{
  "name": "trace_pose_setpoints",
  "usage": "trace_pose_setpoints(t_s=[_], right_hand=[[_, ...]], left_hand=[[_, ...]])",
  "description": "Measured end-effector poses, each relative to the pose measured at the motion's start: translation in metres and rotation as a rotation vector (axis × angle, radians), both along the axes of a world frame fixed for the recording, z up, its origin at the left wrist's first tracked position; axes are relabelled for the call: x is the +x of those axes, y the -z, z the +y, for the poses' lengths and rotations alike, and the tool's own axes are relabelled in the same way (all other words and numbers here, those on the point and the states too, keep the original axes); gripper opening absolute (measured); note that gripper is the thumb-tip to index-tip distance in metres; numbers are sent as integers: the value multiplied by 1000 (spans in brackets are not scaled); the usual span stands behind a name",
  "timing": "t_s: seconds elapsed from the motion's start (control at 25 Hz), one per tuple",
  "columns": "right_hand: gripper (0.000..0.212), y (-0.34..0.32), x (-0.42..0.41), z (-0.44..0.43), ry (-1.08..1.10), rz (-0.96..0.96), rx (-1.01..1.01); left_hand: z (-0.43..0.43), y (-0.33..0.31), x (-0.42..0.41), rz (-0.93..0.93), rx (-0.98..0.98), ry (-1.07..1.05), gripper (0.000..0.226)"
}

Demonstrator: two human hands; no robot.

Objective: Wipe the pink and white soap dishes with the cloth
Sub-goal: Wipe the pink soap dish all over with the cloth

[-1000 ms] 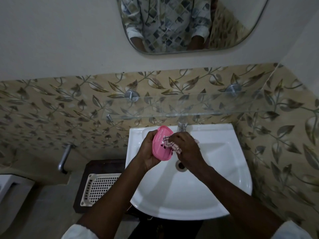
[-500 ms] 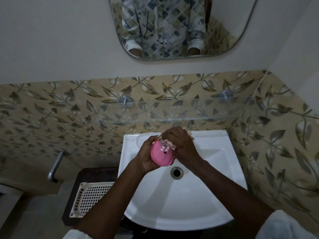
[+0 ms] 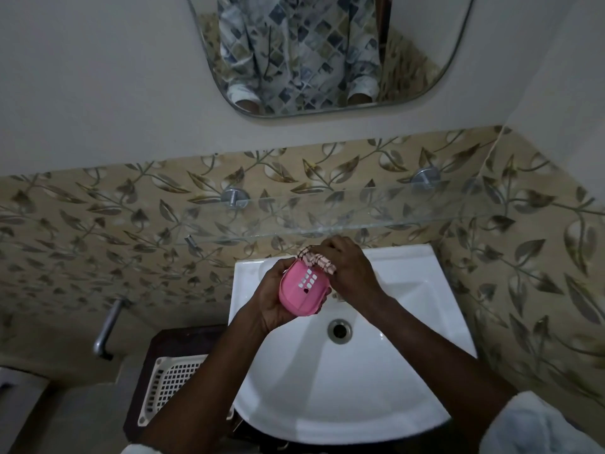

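Note:
Over the white sink, my left hand grips the pink soap dish from its left side, its slotted face turned up towards me. My right hand holds a bunched pink-and-white checked cloth and presses it against the dish's far end. A white perforated dish lies on a dark stand left of the sink, partly hidden by my left forearm.
A glass shelf on two metal brackets runs just above the sink's back edge. A mirror hangs higher on the wall. A metal pipe sticks out at the left. The drain lies below my hands.
My right hand has slid the cloth from the middle of the pink dish up to its far end, uncovering the slots. The dish has tilted to face me more.

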State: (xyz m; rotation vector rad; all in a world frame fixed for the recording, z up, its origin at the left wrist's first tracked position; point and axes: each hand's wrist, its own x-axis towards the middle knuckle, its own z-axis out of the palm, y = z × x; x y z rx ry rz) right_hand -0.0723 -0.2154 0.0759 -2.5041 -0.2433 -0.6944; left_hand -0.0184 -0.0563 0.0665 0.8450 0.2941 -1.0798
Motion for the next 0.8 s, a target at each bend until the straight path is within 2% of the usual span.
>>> trace_pose_setpoints(t_s=[0.04,0.12,0.16,0.2,0.28,0.36,0.44,0.52,0.56,0.6,0.72,0.8], right_hand=[[34,-3,0,5,28,40,-2],[42,2,-3,9,-165,-1,-189],[43,1,-3,4,-235,19,-205],[44,-2,-2,-3,-202,82,-136],[45,-9,0,-8,13,198,24],[43,-6,-10,12,34,189,7],[33,3,-24,26,42,205,53],[11,2,-22,18,229,359,248],[15,0,-19,14,255,408,310],[20,-1,-18,14,231,409,325],[11,-7,-27,25,167,338,257],[17,-7,-31,19,222,429,269]], left_hand=[[1,-2,1,-13,-3,-4,47],[5,-4,5,-13,-5,-27,47],[8,-3,6,2,16,-16,48],[10,-2,5,28,38,9,49],[13,-2,1,23,74,45,51],[11,-3,0,-26,76,14,47],[10,-2,-5,-56,87,-16,45],[9,1,-16,-115,123,-10,46],[9,4,-22,-148,134,-36,45],[7,5,-26,-171,137,-77,44],[2,1,-32,-232,174,-131,42],[1,2,-37,-286,227,-124,41]])
